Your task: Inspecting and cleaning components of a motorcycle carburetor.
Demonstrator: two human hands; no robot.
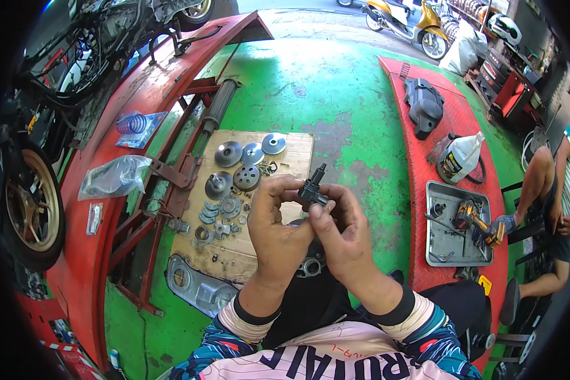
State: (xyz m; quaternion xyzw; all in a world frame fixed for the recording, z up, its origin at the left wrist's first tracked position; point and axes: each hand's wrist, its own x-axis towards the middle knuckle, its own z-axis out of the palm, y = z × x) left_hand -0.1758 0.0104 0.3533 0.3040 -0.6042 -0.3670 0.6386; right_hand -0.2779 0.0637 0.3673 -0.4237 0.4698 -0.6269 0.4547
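Both of my hands are raised in front of my chest with the fingers closed around one small black part (313, 185). This part has a stepped, narrowing tip pointing up and a short stub on its side; its exact kind I cannot make out. My left hand (273, 218) grips it from the left. My right hand (348, 231) pinches it from the right, thumb toward me. Beneath my wrists, a dark part with a round metal opening (311, 267) is partly hidden.
Metal pulley discs (228, 154), a drum with holes (247, 178) and several small parts lie on cardboard (292, 155). A grey cover (212, 296) is nearer me. On the right red platform are a tray (432, 235), a drill (467, 214) and a jug (460, 157). Another person sits at right.
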